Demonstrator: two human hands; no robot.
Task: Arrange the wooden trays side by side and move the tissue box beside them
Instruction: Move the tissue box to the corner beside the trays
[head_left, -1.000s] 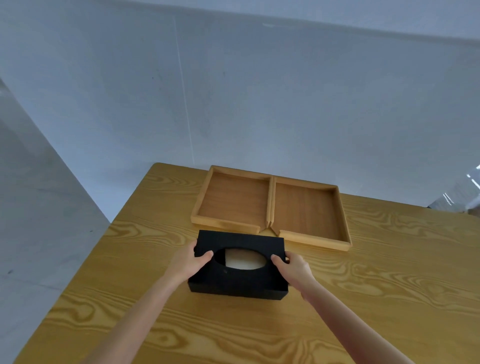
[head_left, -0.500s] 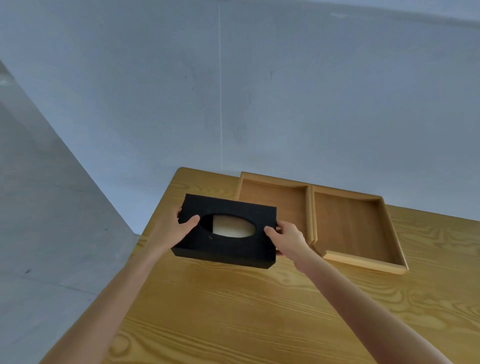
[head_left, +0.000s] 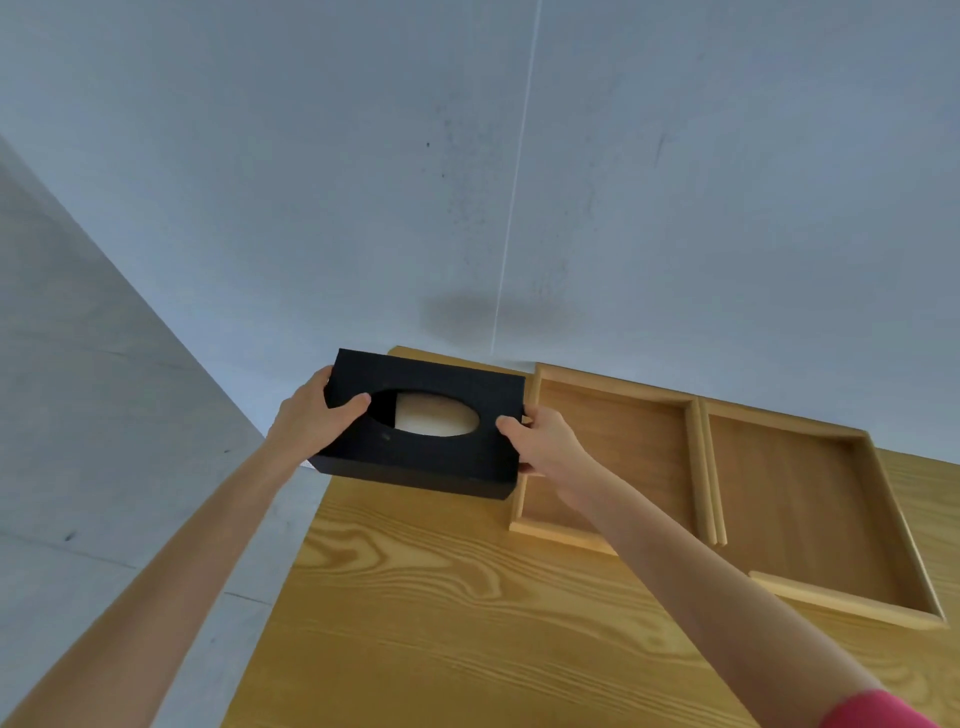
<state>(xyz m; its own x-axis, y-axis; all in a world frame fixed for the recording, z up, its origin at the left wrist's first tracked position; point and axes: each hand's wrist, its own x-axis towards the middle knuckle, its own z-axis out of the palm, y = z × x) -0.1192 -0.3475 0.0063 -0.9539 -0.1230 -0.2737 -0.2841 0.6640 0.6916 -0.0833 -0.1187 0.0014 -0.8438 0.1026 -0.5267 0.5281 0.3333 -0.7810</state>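
Observation:
A black tissue box (head_left: 441, 457) with an oval opening on top hangs above the table's far left corner, just left of the trays. My left hand (head_left: 317, 415) grips its left end and my right hand (head_left: 545, 447) grips its right end. Two shallow wooden trays lie side by side on the table, their long rims touching: the left tray (head_left: 639, 447) partly under my right wrist, the right tray (head_left: 810, 509) beyond it.
The wooden table (head_left: 467, 623) ends at its left edge right below the box, with grey floor beyond. A pale wall stands directly behind the table's far edge.
Both hands lifted the tissue box from in front of the trays and carried it left and farther back, to the left side of the left tray. The trays stayed put.

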